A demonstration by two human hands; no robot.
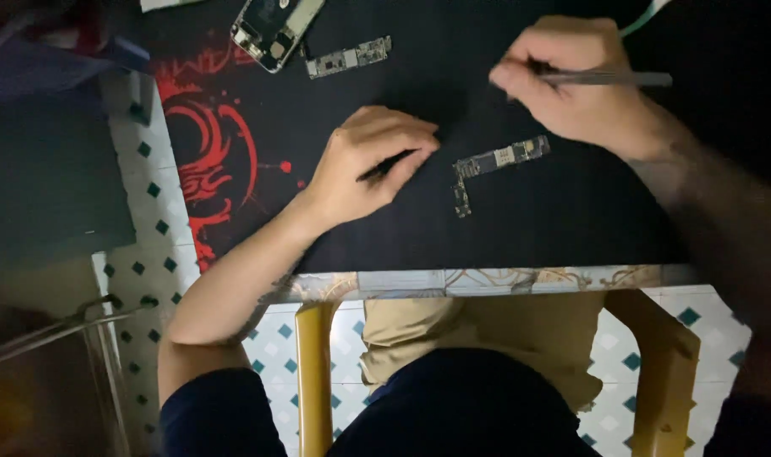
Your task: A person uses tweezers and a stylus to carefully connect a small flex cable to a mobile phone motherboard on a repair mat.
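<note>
My left hand (370, 162) rests on the black mat (529, 220), fingers curled around a thin dark tool (384, 166), just left of an L-shaped phone circuit board (495, 162). My right hand (571, 80) hovers above and to the right of that board, gripping a slim grey metal tool (609, 79) like a pen, its handle pointing right. The working tip is hidden by my fingers.
A second circuit board (349, 57) and an opened phone housing (275, 27) lie at the mat's far left. The mat has a red design (209, 152) on its left end. The table's front edge (487, 279) runs above a yellow stool (318, 372) and tiled floor.
</note>
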